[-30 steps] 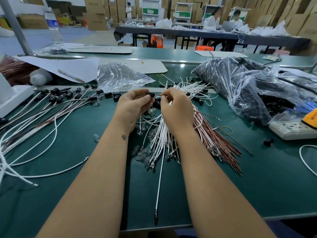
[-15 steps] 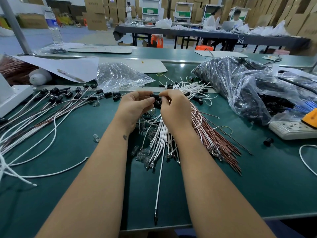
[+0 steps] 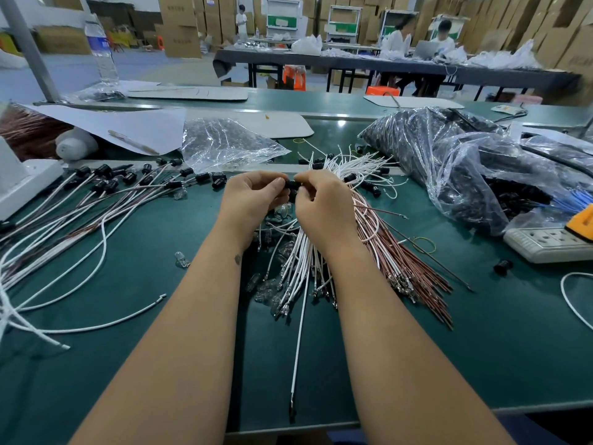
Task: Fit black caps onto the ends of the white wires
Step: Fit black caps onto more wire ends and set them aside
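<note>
- Done so far, by my reading: a spread of capped wires (image 3: 106,187) lies on the left of the counter (image 3: 481,348), each with a black cap at its far end.
- Left to do: a thick bundle of white wires (image 3: 301,261) sits under my hands with bare metal terminals at the near ends, and loose caps lie scattered near its far end. I judge a good share remains.
- Supply looks ample: the big clear bag of black caps (image 3: 465,162) on the right is well filled.
- The black cap (image 3: 291,184) in hand sits between both hands, above the bundle's far end.
- My left hand (image 3: 253,200) pinches the cap, thumb on top, fingers curled.
- My right hand (image 3: 324,203) meets it from the other side, fingers curled; they seem to pinch a wire end at the cap, though I cannot see the wire itself.
- Both forearms reach straight ahead, wrists close together.
</note>
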